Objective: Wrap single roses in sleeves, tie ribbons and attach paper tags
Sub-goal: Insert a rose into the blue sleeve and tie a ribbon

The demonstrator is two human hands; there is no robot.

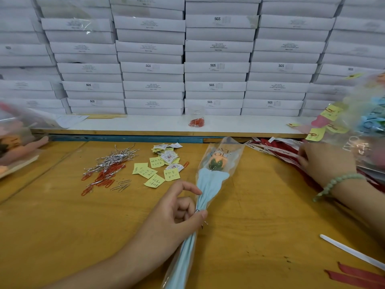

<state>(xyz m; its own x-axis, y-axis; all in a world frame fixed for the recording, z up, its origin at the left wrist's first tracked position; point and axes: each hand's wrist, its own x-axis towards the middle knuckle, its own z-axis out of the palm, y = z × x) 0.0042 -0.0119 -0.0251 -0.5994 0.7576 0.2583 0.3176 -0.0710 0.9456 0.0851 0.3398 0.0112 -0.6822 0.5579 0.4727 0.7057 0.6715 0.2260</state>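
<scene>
At the far left we see one clear bag of flowers (pixel 12 130), blurred. On the desk (pixel 62 226) lie one heap of silver twist ties (pixel 114 159), a scatter of orange paper clips (pixel 104 176) too many to count, and at least five yellow notes (pixel 155 180). The left hand (pixel 175 213) pinches the one sleeved rose (pixel 217 158) at the sleeve's neck, its fingers (pixel 191 189) closed on it. The rose lies mid-desk. The right hand (pixel 325 161) touches the ribbons (pixel 270 151), though we cannot tell whether its fingers grip. Two red ribbon pieces (pixel 354 276) lie lower right.
</scene>
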